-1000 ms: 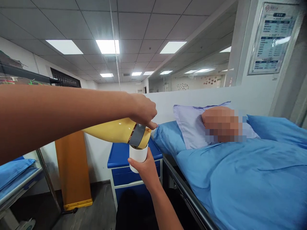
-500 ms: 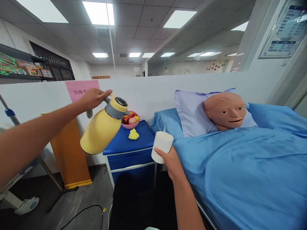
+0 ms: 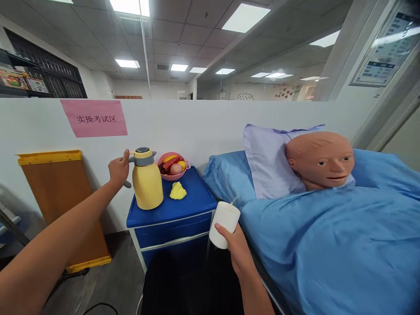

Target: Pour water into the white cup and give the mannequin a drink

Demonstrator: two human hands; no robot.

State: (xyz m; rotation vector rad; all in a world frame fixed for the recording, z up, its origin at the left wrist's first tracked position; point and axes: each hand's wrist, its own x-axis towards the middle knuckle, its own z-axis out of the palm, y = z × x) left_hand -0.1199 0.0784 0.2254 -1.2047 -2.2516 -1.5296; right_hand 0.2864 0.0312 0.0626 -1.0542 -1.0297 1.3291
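Observation:
My left hand is closed round the grey handle of a yellow thermos jug. The jug is upright at the left side of a blue bedside cabinet top. A white cup with a thin straw sticking out is gripped in my right hand, slightly tilted, between the cabinet and the bed. On the cabinet top, right of the jug, lies a crumpled yellow cloth-like piece. Behind it stands a pink basket holding several fruit- and vegetable-like items.
A manikin head rests on a lilac pillow in a bed under a blue cover. An orange-brown board leans at the left wall. A pink sign hangs above. A black cable runs over the floor.
My left hand has brought the thermos jug from a tilted position in the air down to upright at the cabinet top. The cup in my right hand appears slightly lower. The view has shifted.

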